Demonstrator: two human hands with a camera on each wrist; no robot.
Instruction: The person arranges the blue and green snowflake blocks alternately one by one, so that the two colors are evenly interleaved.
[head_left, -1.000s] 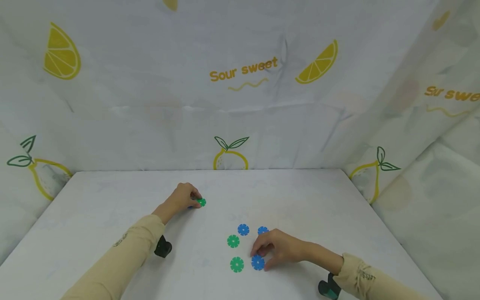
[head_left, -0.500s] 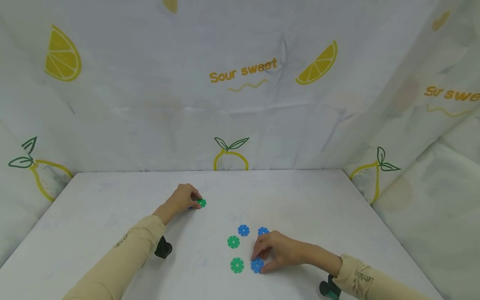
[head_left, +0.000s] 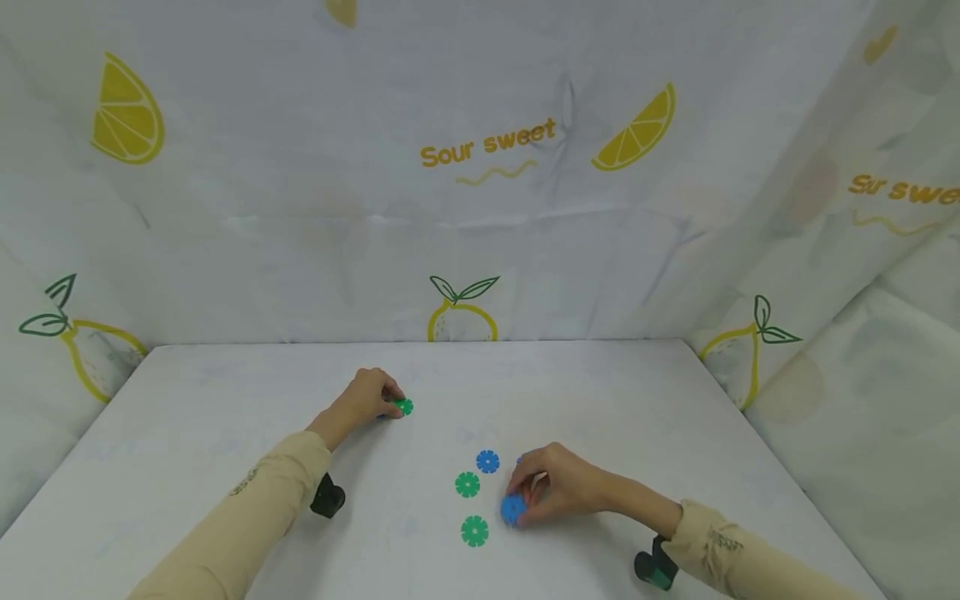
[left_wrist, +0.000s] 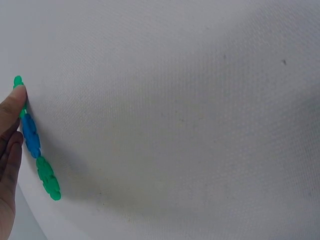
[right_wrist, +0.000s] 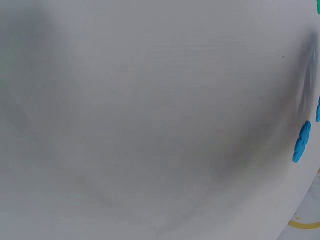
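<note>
In the head view my left hand pinches one end of a short row of notched plastic discs, low at the table's far left-centre. The left wrist view shows this row edge-on: a green disc under the thumb, a blue disc in the middle and a green disc at the other end. They look joined at their edges. My right hand pinches a blue notched disc between thumb and fingers, seemingly just above the table. The right hand itself is outside the right wrist view.
Left of the right hand lie two green discs and a blue disc. Another blue disc is mostly hidden behind that hand in the head view. A lemon-print cloth hangs behind the white table.
My right hand has drawn the blue disc slightly nearer, then raised it a little off its spot. It now covers most of the far blue disc. The left hand stays in place.
</note>
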